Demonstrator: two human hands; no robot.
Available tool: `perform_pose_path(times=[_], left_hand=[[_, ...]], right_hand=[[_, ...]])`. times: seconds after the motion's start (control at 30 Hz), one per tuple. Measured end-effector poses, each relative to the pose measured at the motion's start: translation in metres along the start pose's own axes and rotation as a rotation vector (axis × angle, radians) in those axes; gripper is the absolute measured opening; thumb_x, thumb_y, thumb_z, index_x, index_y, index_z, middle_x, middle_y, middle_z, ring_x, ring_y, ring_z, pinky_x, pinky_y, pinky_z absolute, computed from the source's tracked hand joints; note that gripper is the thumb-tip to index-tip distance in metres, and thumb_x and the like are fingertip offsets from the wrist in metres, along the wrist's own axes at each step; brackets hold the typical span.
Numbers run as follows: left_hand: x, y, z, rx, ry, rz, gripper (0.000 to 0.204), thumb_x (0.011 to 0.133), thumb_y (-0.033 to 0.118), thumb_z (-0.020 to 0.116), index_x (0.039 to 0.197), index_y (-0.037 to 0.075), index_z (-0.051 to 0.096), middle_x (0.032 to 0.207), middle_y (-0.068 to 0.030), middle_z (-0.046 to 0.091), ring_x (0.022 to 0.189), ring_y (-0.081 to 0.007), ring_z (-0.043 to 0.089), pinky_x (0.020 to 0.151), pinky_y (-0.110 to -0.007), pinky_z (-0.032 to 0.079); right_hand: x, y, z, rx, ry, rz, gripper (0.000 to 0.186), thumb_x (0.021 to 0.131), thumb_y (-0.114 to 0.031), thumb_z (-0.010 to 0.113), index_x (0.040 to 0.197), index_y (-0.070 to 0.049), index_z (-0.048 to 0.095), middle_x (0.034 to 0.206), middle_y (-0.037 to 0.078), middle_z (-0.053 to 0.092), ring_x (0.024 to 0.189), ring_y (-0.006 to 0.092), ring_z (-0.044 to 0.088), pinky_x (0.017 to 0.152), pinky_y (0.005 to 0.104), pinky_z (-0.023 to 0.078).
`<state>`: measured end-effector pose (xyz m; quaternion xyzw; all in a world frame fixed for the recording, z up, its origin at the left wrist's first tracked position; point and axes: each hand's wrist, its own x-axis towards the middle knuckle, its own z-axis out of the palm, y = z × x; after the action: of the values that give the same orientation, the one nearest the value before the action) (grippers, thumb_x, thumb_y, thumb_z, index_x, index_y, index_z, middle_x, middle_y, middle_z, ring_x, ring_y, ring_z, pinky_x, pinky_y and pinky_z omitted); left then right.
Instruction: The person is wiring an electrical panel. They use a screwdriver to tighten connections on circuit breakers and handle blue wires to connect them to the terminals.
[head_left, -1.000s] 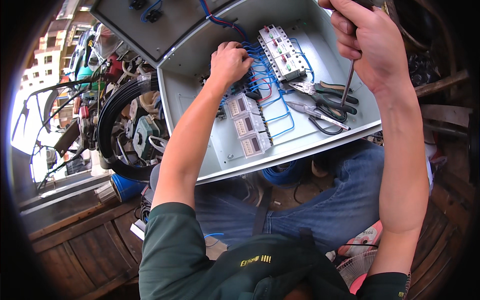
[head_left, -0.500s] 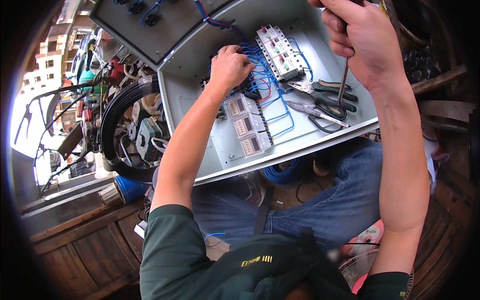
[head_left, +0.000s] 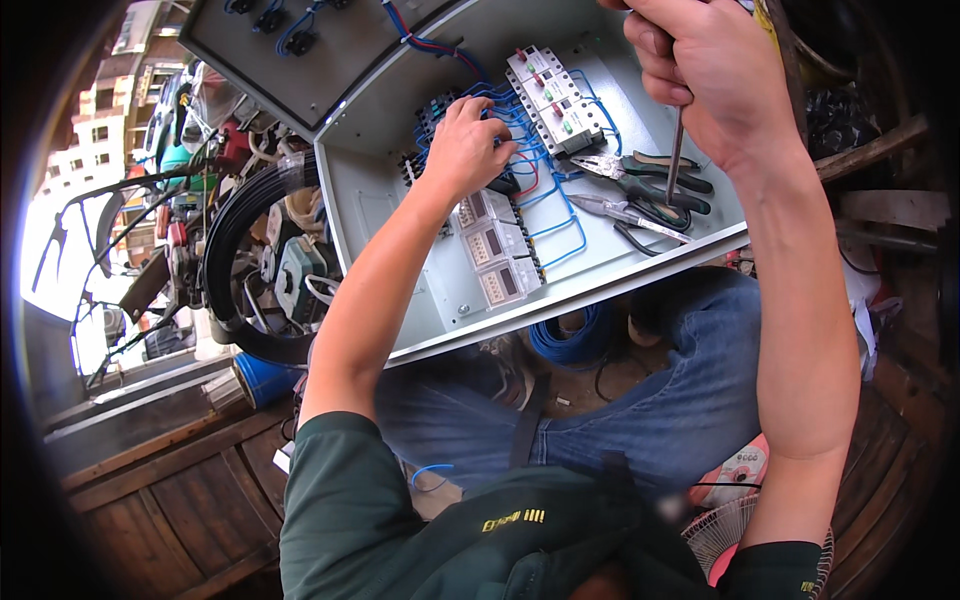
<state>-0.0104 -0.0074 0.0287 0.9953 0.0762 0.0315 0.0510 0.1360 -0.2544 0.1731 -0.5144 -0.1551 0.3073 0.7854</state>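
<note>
My left hand point(head_left: 468, 147) reaches into an open grey metal enclosure point(head_left: 355, 190), fingers curled over blue wires point(head_left: 518, 125) beside black terminal blocks point(head_left: 410, 170); what they grip is hidden. Below it are three clear-covered modules point(head_left: 485, 247). My right hand point(head_left: 720, 80), high at the right, is closed round a screwdriver point(head_left: 676, 150), its shaft pointing down among green-handled pliers point(head_left: 645, 183) and a second cutting tool point(head_left: 600, 205). A row of white switch units point(head_left: 550, 95) with red and green buttons sits between my hands.
The wired lid point(head_left: 260, 60) stands open behind. At left are a black cable coil point(head_left: 225, 250), cluttered equipment and a blue cylinder point(head_left: 265, 380). A blue coil point(head_left: 565, 340) lies below the enclosure by my legs, and a pink fan point(head_left: 725, 540) at lower right. Wooden pieces point(head_left: 880, 150) lie at right.
My left hand has shifted slightly right and down, uncovering more of the terminal blocks. My right hand with the screwdriver has moved a little left.
</note>
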Motion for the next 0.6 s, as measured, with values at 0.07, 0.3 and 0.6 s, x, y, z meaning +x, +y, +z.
perform_pose_path(times=[0.07, 0.3, 0.6], left_hand=[[0.001, 0.002, 0.000, 0.063, -0.010, 0.015, 0.021, 0.082, 0.028, 0.077, 0.091, 0.010, 0.079, 0.137, -0.0165, 0.059, 0.133, -0.0363, 0.049, 0.107, -0.047, 0.045], [0.001, 0.012, -0.006, -0.011, -0.042, 0.005, 0.021, 0.083, 0.028, 0.078, 0.090, 0.007, 0.078, 0.139, -0.0205, 0.058, 0.133, -0.0377, 0.049, 0.109, -0.045, 0.043], [-0.001, 0.022, -0.011, 0.059, -0.094, -0.108, 0.027, 0.081, 0.034, 0.079, 0.091, 0.009, 0.078, 0.130, -0.0109, 0.064, 0.117, -0.0310, 0.061, 0.096, -0.041, 0.052]], right_hand=[[0.000, 0.000, 0.001, -0.014, 0.023, -0.004, 0.021, 0.099, -0.020, 0.064, 0.086, -0.004, 0.065, 0.063, -0.003, 0.053, 0.048, 0.0050, 0.043, 0.043, 0.0210, 0.032], [0.000, -0.001, 0.000, -0.006, 0.009, 0.008, 0.022, 0.099, -0.020, 0.064, 0.083, -0.005, 0.065, 0.064, -0.003, 0.055, 0.049, 0.0054, 0.044, 0.044, 0.0214, 0.033], [0.001, -0.001, 0.002, -0.054, 0.005, 0.010, 0.021, 0.100, -0.019, 0.063, 0.085, -0.005, 0.065, 0.064, -0.004, 0.054, 0.048, 0.0054, 0.043, 0.044, 0.0216, 0.033]])
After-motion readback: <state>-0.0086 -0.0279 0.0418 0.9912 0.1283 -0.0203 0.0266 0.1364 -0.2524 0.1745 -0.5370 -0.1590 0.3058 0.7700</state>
